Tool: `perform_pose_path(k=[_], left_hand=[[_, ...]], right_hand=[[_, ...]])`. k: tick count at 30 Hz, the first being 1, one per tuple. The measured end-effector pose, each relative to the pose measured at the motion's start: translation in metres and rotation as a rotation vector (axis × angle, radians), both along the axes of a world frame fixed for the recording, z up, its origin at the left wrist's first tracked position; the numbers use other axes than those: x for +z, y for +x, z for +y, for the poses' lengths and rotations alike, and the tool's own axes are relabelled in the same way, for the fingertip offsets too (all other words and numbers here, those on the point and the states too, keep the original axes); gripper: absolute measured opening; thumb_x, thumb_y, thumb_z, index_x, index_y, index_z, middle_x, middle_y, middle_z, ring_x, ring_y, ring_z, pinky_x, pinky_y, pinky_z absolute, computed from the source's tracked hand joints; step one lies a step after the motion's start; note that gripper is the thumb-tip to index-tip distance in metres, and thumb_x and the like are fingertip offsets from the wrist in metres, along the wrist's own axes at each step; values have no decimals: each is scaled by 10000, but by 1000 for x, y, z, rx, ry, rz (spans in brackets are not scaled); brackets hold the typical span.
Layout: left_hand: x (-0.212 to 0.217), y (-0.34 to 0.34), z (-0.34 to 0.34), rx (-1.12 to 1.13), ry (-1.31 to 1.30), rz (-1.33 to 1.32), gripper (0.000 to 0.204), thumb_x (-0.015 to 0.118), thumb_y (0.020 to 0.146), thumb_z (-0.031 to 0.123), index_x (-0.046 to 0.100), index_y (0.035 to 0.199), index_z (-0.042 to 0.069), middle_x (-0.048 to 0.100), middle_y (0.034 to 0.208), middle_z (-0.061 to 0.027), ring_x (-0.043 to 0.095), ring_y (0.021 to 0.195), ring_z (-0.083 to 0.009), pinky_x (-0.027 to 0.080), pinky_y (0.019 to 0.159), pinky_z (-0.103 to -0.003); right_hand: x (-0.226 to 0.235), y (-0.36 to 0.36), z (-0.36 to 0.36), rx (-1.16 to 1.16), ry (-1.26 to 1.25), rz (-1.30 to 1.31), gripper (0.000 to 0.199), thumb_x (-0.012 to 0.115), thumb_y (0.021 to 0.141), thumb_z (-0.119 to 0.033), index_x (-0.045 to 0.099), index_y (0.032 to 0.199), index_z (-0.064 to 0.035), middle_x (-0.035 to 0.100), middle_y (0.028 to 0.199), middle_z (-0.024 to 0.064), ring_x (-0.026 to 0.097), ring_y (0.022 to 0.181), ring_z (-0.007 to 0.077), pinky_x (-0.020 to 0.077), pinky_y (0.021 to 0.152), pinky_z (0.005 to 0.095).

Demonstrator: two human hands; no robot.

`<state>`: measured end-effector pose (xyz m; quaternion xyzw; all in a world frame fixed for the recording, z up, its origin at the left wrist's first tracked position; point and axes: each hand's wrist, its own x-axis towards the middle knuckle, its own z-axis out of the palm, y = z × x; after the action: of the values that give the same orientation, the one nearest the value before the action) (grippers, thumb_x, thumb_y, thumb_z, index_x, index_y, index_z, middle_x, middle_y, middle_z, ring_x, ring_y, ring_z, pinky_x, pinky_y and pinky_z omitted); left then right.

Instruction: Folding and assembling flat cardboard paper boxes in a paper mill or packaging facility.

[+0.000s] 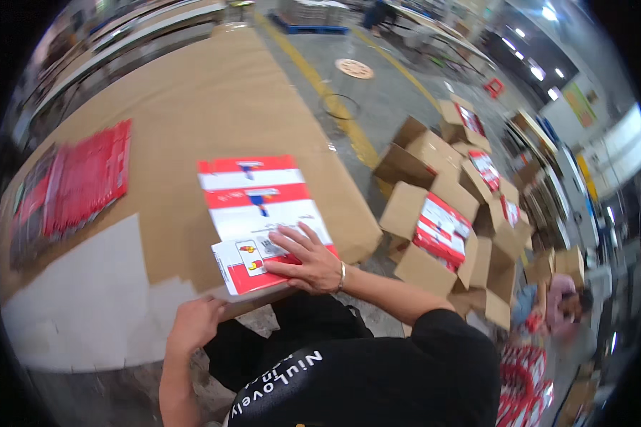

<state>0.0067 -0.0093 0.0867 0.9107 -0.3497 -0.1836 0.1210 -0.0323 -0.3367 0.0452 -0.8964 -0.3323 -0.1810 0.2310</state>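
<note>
A flat red-and-white printed cardboard piece [256,203] lies near the right front of the brown-covered table [192,92]. A smaller white-and-red panel with a yellow-and-red picture [248,260] shows at its near end. My right hand [310,263] presses on that end from above, palm down and fingers spread. My left hand [196,324] is at the table's front edge, next to the panel's near left corner. Its fingers are curled together; what they grip, if anything, is hidden.
A row of red printed pieces [89,178] stands at the table's left. Pale torn paper [85,302] covers the front left. Open cartons [434,277] with red-and-white packs crowd the floor at right. A person in pink [561,302] is beyond them, near red-and-white bundles [523,384].
</note>
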Motion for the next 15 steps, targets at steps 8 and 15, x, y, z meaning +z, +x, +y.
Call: perform_pose_path(k=[8, 15], left_hand=[[-35, 62, 12, 160, -138, 286, 365, 830, 715, 142, 701, 1016, -18, 699, 842, -183, 652, 738, -293, 526, 715, -388], [-60, -44, 8, 110, -40, -454, 640, 865, 654, 209, 636, 1220, 17, 639, 1251, -160, 610, 1139, -336, 475, 982, -406]], right_hand=[[-26, 8, 9, 107, -193, -20, 417, 668, 877, -431, 639, 1280, -328, 511, 1368, 158, 442, 1336, 368, 326, 1079, 617], [-14, -1, 12, -38, -96, 114, 533, 759, 731, -562, 662, 1117, -208, 522, 1136, 132, 497, 1153, 338, 362, 1004, 543]])
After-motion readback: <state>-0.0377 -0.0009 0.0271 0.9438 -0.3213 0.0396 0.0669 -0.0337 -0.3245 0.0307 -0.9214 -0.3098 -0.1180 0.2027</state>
